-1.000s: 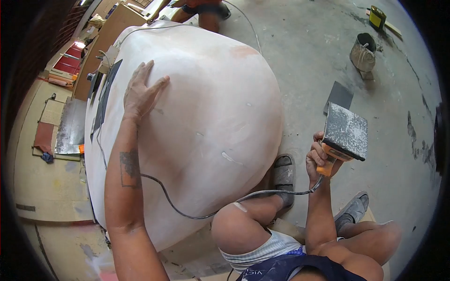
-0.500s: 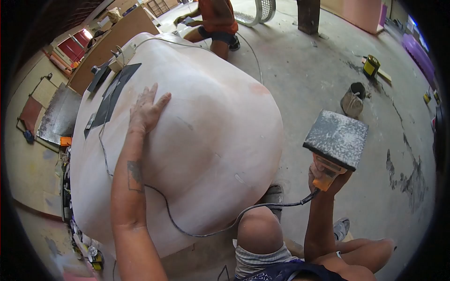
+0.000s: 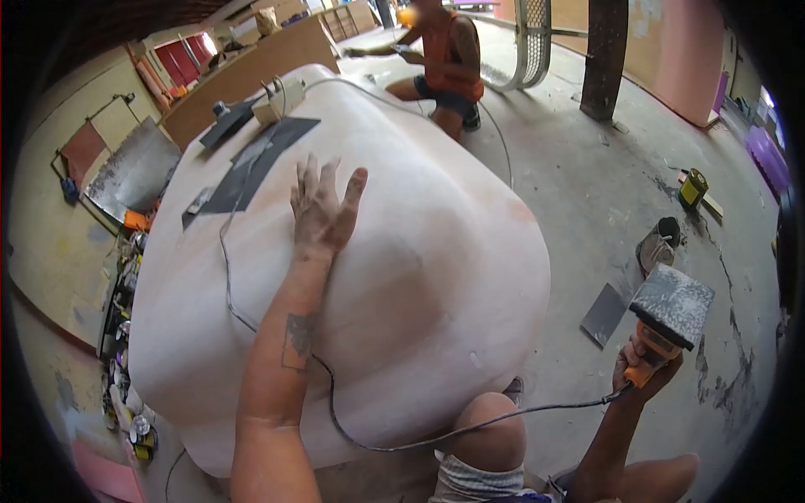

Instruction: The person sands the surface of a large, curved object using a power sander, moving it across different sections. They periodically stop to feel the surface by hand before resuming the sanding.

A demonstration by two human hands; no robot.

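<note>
A large, rounded white moulded shape [image 3: 453, 226] with brownish smudges fills the middle of the view. My left hand [image 3: 325, 210] lies over its upper surface with fingers spread, holding nothing. Whether the whole palm touches cannot be made out. In my right hand [image 3: 650, 356], off to the right of the shape, is an orange electric sander [image 3: 658, 339]. Its square pad, dusted white, faces up. The sander's black cord [image 3: 470, 432] runs left across the shape and under my left forearm. Dark sheets of sandpaper [image 3: 260, 168] and a power outlet box [image 3: 281, 99] rest on top.
A dark flat sheet [image 3: 605, 315] lies on the concrete floor beside the sander. Beyond it stand a grey can [image 3: 658, 243] and a yellow-and-black tin [image 3: 693, 189]. Another person [image 3: 449, 67] crouches behind the shape, near a dark post [image 3: 608, 59]. Clutter lines the left side.
The whole view has shifted, moving the scene rightward and down. My right hand has lowered the sander, uncovering the dark sheet on the floor. My left hand's fingers look more spread.
</note>
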